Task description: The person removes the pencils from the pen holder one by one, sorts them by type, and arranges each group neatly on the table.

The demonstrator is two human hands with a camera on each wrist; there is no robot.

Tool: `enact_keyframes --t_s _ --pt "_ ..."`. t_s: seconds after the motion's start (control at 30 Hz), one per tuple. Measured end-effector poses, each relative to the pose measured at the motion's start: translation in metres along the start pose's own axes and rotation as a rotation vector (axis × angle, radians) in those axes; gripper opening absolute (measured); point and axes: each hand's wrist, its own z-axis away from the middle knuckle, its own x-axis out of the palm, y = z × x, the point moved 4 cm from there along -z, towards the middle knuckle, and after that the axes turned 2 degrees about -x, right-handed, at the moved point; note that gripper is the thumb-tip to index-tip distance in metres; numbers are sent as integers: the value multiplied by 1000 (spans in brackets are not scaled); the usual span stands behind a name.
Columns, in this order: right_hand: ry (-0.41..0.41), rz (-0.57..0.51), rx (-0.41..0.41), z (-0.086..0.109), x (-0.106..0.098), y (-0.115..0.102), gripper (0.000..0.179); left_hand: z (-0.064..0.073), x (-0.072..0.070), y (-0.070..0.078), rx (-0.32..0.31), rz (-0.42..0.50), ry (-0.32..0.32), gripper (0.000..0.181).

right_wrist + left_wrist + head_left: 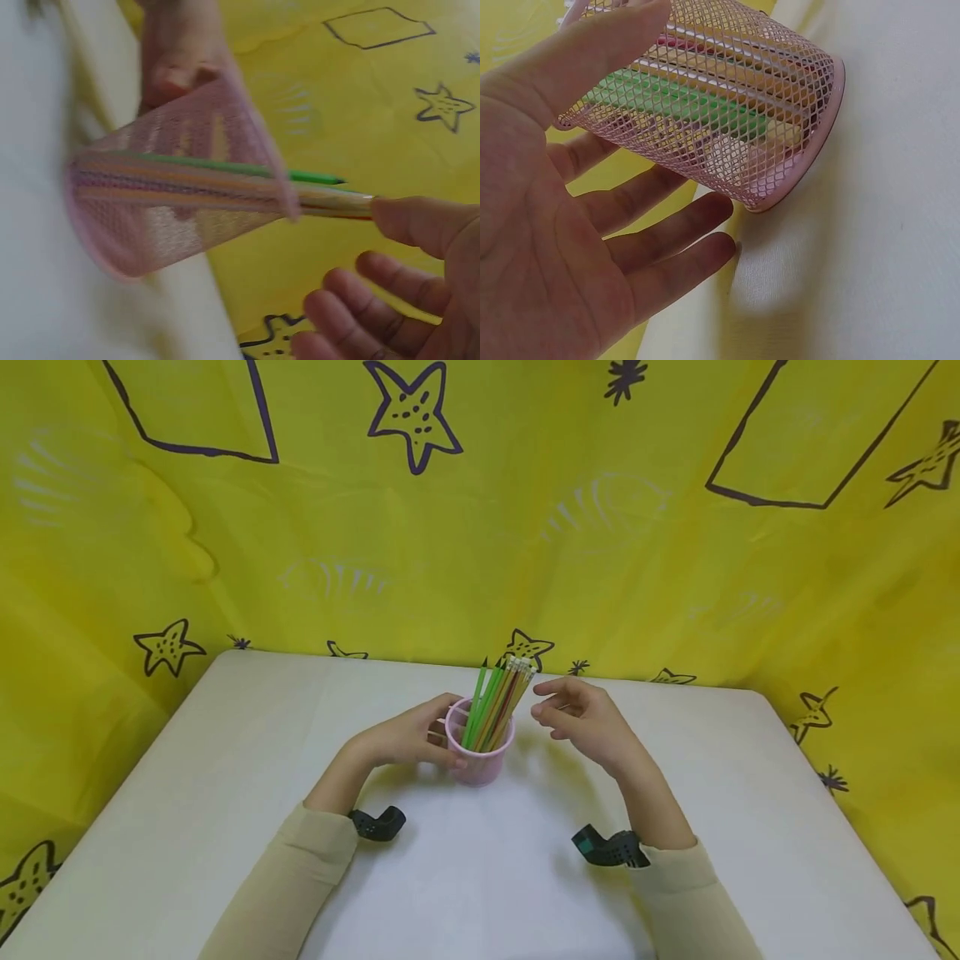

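Note:
A pink mesh pencil cup [480,767] stands on the white table, full of pencils. Green pencils [480,710] lean at its left side, with dark tips upward. Beside them is a bunch of tan and reddish pencils [510,702] with whitish upper ends. My left hand [412,735] holds the cup from the left, its thumb [622,37] along the mesh and the other fingers on the far side and below. To the right of the pencil tops, my right hand [581,718] hovers with fingers loosely bent and nothing in them; its thumb overlaps the pencil ends in the right wrist view.
The white table [225,777] reaches back to a yellow cloth [480,527] with drawn stars and outlines. Each wrist wears a dark camera mount, one on the left [377,823] and one on the right [611,847].

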Motion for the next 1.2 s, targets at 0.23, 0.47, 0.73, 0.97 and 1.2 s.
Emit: enact_keyframes --t_s 0.23,0.47,0.73,0.97,1.2 --pt "55 24 -84 -1 17 4 36 1 0 0 7 6 5 79" --pt "72 37 -138 0 26 3 25 0 0 -2 1 -3 14 80" --pt "117 19 -178 -1 29 6 18 1 -2 -1 -6 -25 15 78" --pt "209 12 -172 -2 32 11 21 0 0 0 3 -37 18 79" --pt "324 1 -211 -3 36 10 24 0 -1 -1 6 -35 26 78"
